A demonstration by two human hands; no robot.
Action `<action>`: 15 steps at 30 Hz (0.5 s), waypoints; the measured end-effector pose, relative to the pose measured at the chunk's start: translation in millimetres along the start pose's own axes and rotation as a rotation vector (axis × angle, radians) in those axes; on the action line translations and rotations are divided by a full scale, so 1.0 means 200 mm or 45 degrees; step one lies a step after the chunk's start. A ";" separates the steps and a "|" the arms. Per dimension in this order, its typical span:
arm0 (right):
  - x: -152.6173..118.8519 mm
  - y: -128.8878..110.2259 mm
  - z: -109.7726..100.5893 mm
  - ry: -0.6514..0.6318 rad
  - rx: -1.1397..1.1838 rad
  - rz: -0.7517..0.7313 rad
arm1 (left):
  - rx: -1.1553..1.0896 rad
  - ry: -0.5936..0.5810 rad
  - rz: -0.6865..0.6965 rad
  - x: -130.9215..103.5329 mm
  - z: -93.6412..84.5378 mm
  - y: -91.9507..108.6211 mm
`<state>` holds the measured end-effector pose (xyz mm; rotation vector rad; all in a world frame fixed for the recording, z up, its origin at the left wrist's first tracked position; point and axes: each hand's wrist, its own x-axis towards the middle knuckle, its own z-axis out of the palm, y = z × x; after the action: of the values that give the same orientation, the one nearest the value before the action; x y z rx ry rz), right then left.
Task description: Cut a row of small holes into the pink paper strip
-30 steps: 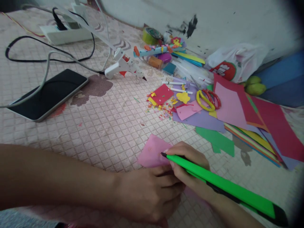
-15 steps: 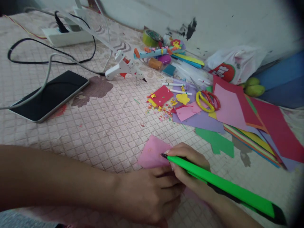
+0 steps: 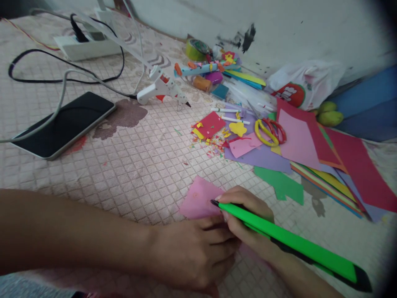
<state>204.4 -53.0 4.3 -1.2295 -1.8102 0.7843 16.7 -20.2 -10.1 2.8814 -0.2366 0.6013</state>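
Observation:
My right hand [image 3: 248,211] is closed round a green pen [image 3: 288,238] with a black tip, which points left over a pink paper [image 3: 200,198] on the checked cloth. My left hand [image 3: 195,252] lies palm down on the lower part of that paper, its fingers reaching right, under my right hand. The left fingertips are partly hidden. Faint small marks show on the pink paper near the pen tip.
A phone [image 3: 65,124] and a white glue gun [image 3: 161,87] with cables lie at the left and back. Scissors [image 3: 269,132], paper scraps [image 3: 211,125], coloured sheets [image 3: 356,165] and a green piece [image 3: 281,182] lie at the right. A power strip [image 3: 88,46] stands behind.
The view has shifted very slightly. Both hands, the pen and the pink paper stay almost the same.

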 end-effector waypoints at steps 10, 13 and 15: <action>0.00 -0.01 0.00 -0.002 -0.003 -0.010 | 0.003 0.023 -0.003 0.00 0.00 0.00; -0.01 0.00 0.00 -0.006 0.002 0.012 | 0.004 0.031 -0.005 0.01 0.00 0.00; -0.01 0.00 0.00 -0.008 0.000 0.018 | 0.009 0.030 -0.004 0.01 -0.01 0.00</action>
<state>204.8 -53.8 3.3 -1.2422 -1.8080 0.7970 17.6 -19.2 -8.0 2.8790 -0.2270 0.6360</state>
